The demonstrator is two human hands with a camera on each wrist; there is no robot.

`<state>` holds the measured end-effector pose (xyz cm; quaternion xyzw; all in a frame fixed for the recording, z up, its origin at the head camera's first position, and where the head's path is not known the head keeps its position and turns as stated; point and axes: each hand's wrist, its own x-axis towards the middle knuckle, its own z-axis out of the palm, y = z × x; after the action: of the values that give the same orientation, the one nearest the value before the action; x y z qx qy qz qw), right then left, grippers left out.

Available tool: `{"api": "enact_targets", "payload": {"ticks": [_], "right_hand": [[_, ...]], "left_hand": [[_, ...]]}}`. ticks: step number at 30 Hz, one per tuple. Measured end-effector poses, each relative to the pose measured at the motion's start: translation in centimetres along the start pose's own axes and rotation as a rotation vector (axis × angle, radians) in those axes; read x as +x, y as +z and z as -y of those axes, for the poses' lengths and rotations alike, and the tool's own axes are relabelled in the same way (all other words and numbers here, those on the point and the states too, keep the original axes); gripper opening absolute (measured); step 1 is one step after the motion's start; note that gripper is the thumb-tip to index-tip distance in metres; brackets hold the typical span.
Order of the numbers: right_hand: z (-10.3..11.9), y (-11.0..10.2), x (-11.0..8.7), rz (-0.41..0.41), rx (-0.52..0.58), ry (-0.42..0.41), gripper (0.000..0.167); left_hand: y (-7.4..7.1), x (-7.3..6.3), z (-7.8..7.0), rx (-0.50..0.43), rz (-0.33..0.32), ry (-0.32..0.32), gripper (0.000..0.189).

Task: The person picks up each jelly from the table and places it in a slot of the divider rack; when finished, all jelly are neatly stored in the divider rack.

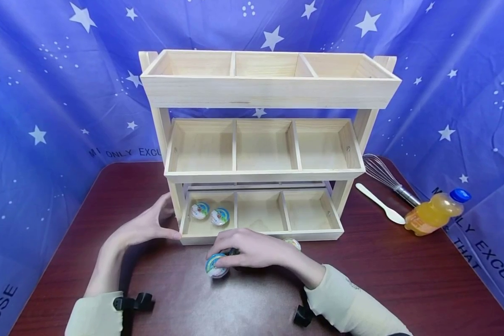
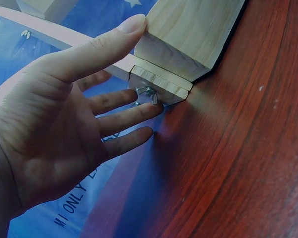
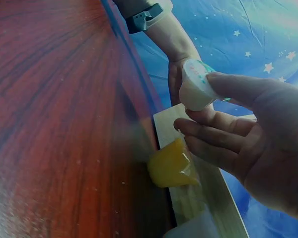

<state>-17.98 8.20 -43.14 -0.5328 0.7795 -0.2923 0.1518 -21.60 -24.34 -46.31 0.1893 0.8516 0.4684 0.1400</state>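
The right hand (image 1: pixel 252 247) pinched a small cup (image 1: pixel 215 267) between thumb and fingers above the surface (image 1: pixel 180 298). The left hand (image 1: pixel 140 226), fingers spread, had its thumb at the wooden shelf (image 1: pixel 264 177). Just beyond the right hand lay two cups (image 1: pixel 200 210); near it, a yellow cup (image 3: pixel 166 166).

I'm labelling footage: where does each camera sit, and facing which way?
Head: worn there, facing forward and down at the wooden rack; left hand and right hand show.
Left wrist: worn there, facing the left hand beside the rack's corner.
Right wrist: worn there, facing the right hand pinching a cup; left forearm behind.
Shared: head and right wrist both show that cup.
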Motion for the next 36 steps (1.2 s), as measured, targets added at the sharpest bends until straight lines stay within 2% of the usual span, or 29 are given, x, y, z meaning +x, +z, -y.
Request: {"api": "enact_targets", "payload": {"ticks": [9, 16, 23, 27, 31, 36], "right_hand": [[-0.1, -0.8, -0.1, -0.049, 0.101, 0.011, 0.022], [-0.6, -1.8, -0.6, -0.124, 0.188, 0.023, 0.021], [-1.1, -3.1, -0.8, -0.125, 0.283, 0.054, 0.021], [-1.3, -4.0, -0.9, -0.120, 0.338, 0.105, 0.019], [-1.5, -4.6, -1.1, -0.110, 0.457, 0.180, 0.023], [-2.1, -5.1, -1.0, -0.113, 0.649, 0.218, 0.031]], "left_hand": [[0.0, -0.3, -0.1, -0.016, 0.002, -0.003, 0.108], [0.2, 0.0, -0.1, -0.028, 0.007, 0.002, 0.110], [0.2, 0.0, -0.1, -0.027, 0.002, -0.006, 0.110], [0.2, -0.1, -0.3, -0.028, 0.003, -0.009, 0.109], [0.0, -0.1, -0.4, -0.043, 0.007, -0.002, 0.108], [-0.1, -0.2, -0.5, -0.057, 0.008, -0.001, 0.108]]}}
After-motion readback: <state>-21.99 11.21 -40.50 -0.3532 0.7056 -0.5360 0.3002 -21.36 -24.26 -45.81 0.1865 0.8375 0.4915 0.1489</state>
